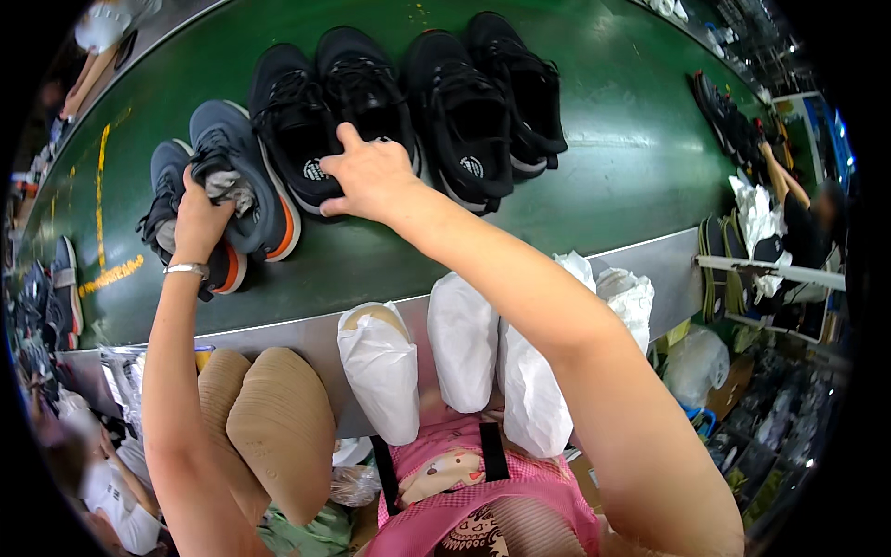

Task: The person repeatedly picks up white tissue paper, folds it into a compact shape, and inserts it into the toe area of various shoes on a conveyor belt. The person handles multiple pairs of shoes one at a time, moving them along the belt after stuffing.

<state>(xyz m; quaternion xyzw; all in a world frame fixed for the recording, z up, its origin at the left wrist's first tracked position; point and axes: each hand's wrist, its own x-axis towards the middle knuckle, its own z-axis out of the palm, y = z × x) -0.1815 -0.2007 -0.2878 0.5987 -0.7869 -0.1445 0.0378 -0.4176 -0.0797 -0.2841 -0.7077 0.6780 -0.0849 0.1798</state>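
Note:
My left hand (201, 221), with a bracelet at its wrist, is closed at the collar of a grey sneaker (255, 176) with an orange-and-white sole. Its mate, another grey sneaker (168, 176), lies just left; crumpled paper shows inside. My right hand (376, 176) reaches over a pair of black sneakers, its visible fingers spread at the heel openings of the left black sneaker (286, 88) and the right black sneaker (353, 70). Some fingertips are hidden. A second black pair, with one sneaker (455, 102) beside another (510, 79), sits to the right.
The shoes rest on a green conveyor belt (613, 158) with a metal edge (673, 265). Nearer me stand brown ridged forms (283, 427) and white paper-wrapped forms (379, 376). More dark shoes (719, 116) lie far right, near another person's arm (775, 172); others (65, 288) lie far left.

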